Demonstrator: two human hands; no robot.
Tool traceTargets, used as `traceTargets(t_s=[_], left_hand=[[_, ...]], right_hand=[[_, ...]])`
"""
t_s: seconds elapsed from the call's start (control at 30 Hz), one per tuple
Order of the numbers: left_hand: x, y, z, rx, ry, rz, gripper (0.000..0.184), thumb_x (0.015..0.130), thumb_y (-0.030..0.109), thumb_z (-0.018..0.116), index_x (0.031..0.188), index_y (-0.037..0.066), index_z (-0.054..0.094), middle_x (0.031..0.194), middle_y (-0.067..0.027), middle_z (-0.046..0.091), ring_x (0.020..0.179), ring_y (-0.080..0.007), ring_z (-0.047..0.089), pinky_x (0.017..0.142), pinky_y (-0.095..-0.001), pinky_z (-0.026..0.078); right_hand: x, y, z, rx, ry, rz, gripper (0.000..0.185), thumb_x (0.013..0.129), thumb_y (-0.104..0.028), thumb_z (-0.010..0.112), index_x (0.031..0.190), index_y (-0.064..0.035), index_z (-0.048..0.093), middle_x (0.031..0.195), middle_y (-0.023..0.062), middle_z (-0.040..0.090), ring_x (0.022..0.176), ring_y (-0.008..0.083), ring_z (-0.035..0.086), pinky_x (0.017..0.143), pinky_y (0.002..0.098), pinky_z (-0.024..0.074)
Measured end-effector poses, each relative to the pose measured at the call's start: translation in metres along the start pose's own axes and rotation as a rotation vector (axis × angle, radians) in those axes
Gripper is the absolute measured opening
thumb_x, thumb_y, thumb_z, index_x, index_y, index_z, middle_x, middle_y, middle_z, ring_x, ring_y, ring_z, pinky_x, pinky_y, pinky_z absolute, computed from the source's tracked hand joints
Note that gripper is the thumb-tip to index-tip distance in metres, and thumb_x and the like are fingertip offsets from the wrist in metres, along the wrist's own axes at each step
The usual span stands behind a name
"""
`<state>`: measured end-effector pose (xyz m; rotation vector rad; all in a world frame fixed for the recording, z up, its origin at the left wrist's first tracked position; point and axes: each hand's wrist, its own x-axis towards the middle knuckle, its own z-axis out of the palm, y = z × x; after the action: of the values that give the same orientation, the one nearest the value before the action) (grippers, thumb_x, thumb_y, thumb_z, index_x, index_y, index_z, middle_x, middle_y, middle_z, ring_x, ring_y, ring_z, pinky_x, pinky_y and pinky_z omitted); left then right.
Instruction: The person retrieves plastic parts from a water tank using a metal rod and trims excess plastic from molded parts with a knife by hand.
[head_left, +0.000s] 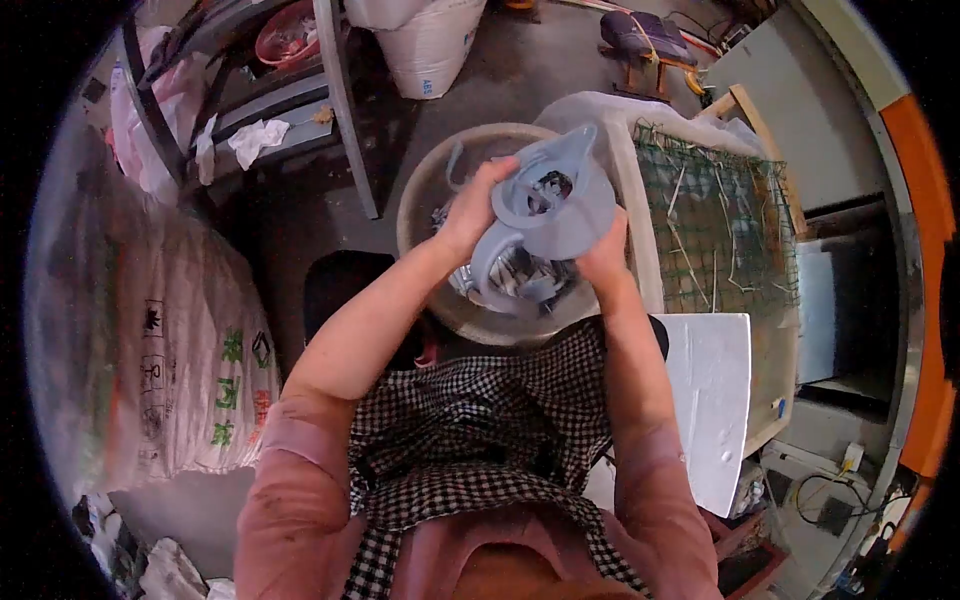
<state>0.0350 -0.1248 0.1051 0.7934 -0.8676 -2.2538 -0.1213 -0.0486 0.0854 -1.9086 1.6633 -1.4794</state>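
Pink sleeves (305, 480) and a black-and-white checked apron (480, 425) sit closest, with both forearms reaching forward. Ahead of the apron, a blue-grey plastic jug (567, 215) is held in both hands over a round tub (412, 215). The left hand (473, 212) is closed on the jug's rim side, thumb near the top; the right hand (606, 248) grips the opposite side, its fingers partly hidden behind the jug. The spout points away from the body, the handle back toward it. Grey pieces (545, 285) lie in the tub. Beside the right arm is a white board (712, 410); to the left stands a printed sack (190, 360). Farther off are green mesh (715, 225) right of the tub, a metal rack (345, 110), a white bag (427, 55) and a cushioned stool (645, 40).
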Motion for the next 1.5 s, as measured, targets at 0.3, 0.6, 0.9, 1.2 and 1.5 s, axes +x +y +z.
traceTargets(t_s=[0.3, 0.6, 0.9, 1.2, 1.5], left_hand=[[-0.008, 0.003, 0.013, 0.156, 0.14, 0.09, 0.048, 0.083, 0.043, 0.044, 0.11, 0.004, 0.051, 0.097, -0.0084, 0.058, 0.086, -0.017, 0.055, 0.079, -0.0283, 0.043], [0.005, -0.014, 0.011, 0.21, 0.159, 0.25, 0.043, 0.089, 0.033, 0.039, 0.105, -0.003, 0.055, 0.101, -0.0153, 0.057, 0.096, -0.0186, 0.051, 0.085, -0.0288, 0.036], [0.001, 0.006, 0.007, 0.545, -0.001, 0.213, 0.043, 0.089, 0.032, 0.039, 0.122, 0.004, 0.044, 0.123, -0.0137, 0.044, 0.113, -0.0215, 0.043, 0.097, -0.0302, 0.03], [0.018, -0.023, -0.016, 1.001, 0.09, 0.47, 0.047, 0.085, 0.04, 0.044, 0.117, 0.006, 0.049, 0.114, -0.0109, 0.051, 0.105, -0.0226, 0.049, 0.092, -0.031, 0.037], [0.009, -0.005, 0.016, 0.405, -0.098, 0.333, 0.046, 0.091, 0.036, 0.034, 0.11, -0.002, 0.052, 0.104, -0.0073, 0.056, 0.094, -0.0125, 0.05, 0.084, -0.0259, 0.038]], right_hand=[[-0.015, 0.011, 0.015, -0.308, -0.138, -0.091, 0.03, 0.072, -0.015, 0.058, 0.101, -0.006, 0.058, 0.108, 0.0151, 0.054, 0.106, 0.0349, 0.047, 0.092, 0.0434, 0.0337], [-0.017, 0.011, 0.019, -0.403, -0.051, -0.219, 0.031, 0.069, -0.015, 0.061, 0.099, -0.0116, 0.059, 0.101, 0.0128, 0.058, 0.097, 0.0327, 0.053, 0.082, 0.0396, 0.042], [-0.01, 0.003, 0.007, -0.265, -0.254, 0.037, 0.036, 0.08, -0.014, 0.05, 0.115, -0.0039, 0.049, 0.114, 0.0188, 0.05, 0.109, 0.0356, 0.043, 0.093, 0.0419, 0.0322], [-0.012, 0.007, 0.003, -0.245, -0.317, 0.058, 0.031, 0.081, -0.014, 0.049, 0.111, -0.0048, 0.051, 0.114, 0.0173, 0.05, 0.109, 0.0335, 0.044, 0.093, 0.0403, 0.0332], [-0.01, 0.004, 0.014, -0.433, 0.054, -0.153, 0.028, 0.069, -0.015, 0.059, 0.097, -0.0093, 0.06, 0.1, 0.0121, 0.059, 0.096, 0.0336, 0.053, 0.081, 0.0401, 0.0426]])
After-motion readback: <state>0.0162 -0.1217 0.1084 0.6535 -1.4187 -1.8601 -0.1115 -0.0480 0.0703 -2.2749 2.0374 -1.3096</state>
